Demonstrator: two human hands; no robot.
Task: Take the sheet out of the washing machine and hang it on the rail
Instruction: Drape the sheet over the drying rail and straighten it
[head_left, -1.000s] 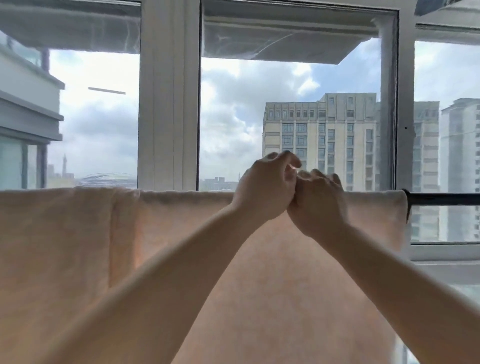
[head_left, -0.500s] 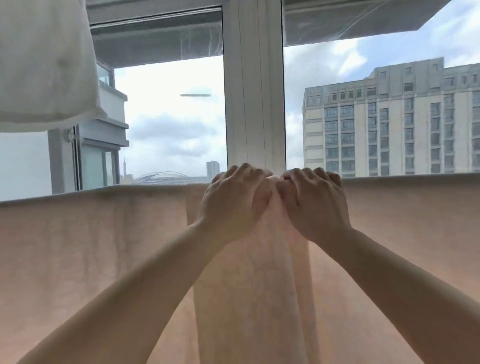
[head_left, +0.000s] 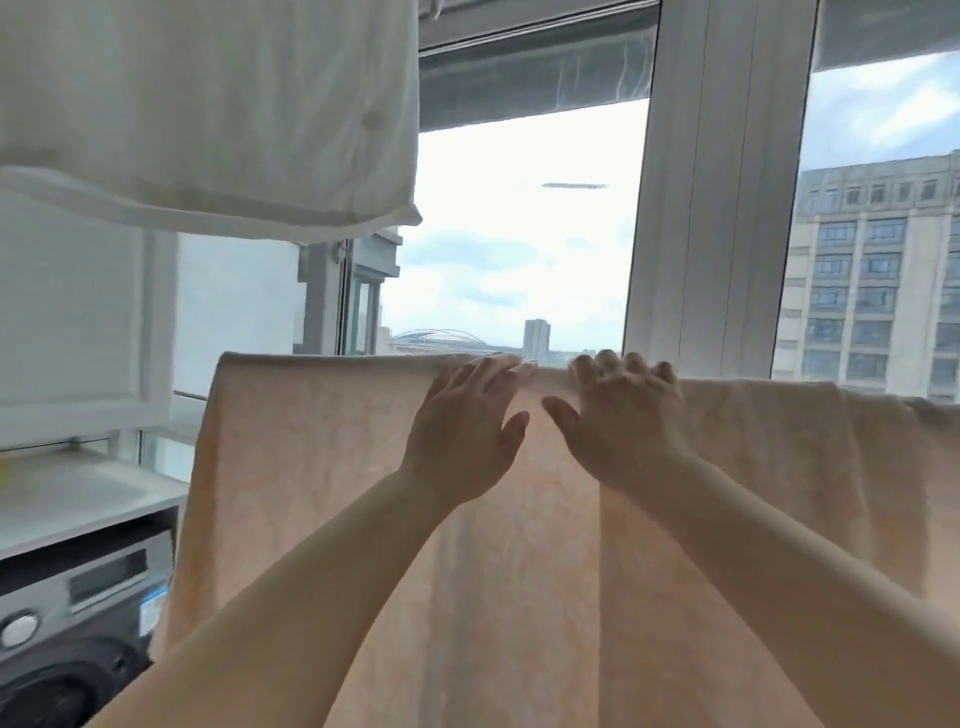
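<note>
A pale peach sheet (head_left: 311, 467) hangs draped over the rail in front of the window; the rail itself is hidden under the cloth. My left hand (head_left: 462, 431) lies flat against the sheet just below its top fold, fingers straight and spread. My right hand (head_left: 623, 415) is beside it, fingers slightly bent over the top edge, thumb out to the left. A small gap separates the two hands. The grey washing machine (head_left: 72, 623) stands at the lower left, under a white counter.
A white padded cloth (head_left: 208, 114) hangs overhead at the upper left. A white window post (head_left: 711, 208) rises behind the sheet. The white counter (head_left: 78, 499) above the washer sits left of the sheet's left edge.
My hands, curled together on the sheet's top edge a second ago, have moved left along the rail, opened and drawn slightly apart. The view has swung left, showing the sheet's left end and the washer.
</note>
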